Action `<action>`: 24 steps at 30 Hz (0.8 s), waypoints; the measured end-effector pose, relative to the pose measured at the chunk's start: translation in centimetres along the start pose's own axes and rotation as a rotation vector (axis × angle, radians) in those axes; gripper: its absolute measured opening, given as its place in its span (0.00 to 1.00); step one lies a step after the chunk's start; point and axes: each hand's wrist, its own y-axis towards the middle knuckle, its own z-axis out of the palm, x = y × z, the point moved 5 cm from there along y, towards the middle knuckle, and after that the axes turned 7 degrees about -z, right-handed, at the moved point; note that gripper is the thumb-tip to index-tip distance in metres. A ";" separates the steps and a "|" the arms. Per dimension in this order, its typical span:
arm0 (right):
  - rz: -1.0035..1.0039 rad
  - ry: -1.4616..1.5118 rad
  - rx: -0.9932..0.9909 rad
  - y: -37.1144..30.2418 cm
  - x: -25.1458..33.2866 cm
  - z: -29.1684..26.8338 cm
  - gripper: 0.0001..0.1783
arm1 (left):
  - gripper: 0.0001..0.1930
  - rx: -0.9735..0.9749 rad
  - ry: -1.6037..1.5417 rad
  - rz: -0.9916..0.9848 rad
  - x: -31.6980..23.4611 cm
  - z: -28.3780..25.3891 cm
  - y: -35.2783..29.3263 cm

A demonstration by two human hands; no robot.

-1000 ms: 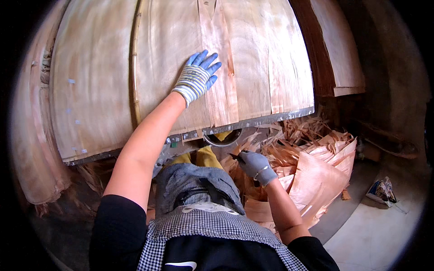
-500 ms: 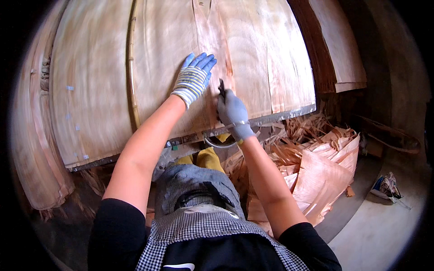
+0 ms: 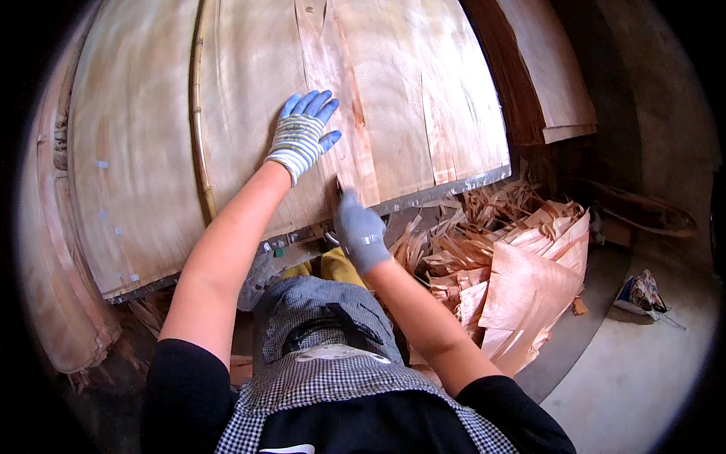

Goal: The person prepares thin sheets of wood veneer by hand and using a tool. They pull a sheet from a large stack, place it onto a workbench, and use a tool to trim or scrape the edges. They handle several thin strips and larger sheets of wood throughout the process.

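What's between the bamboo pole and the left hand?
Just bare wood veneer: in the head view, nothing lies on that stretch from the bamboo pole to the gloved left hand.

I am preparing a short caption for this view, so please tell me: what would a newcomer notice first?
Probably the pale wood veneer filling the upper middle, with the striped-gloved left hand spread on it. Next, the heap of reddish veneer scraps, to the right of the grey-gloved right hand. A bamboo pole lies along the veneer's left part.

left hand [image 3: 301, 130] spread flat, left forearm [image 3: 231, 250] extended, right hand [image 3: 358, 229] curled, right forearm [image 3: 423, 310] slanting inward
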 end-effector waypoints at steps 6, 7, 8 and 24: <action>-0.038 -0.088 0.182 -12.6 -9.3 9.4 0.11 | 0.30 0.073 0.058 -0.018 1.1 0.5 0.2; -0.164 -0.062 -0.030 -11.1 -9.7 7.4 0.11 | 0.31 0.085 0.064 -0.034 1.2 0.4 0.6; -0.268 -0.020 -0.222 -9.8 -8.6 4.2 0.11 | 0.32 0.125 0.059 -0.044 0.9 0.7 -0.2; -0.085 -0.008 -0.258 -4.6 -5.0 -1.2 0.12 | 0.45 0.187 -0.015 -0.061 0.8 -0.2 -0.1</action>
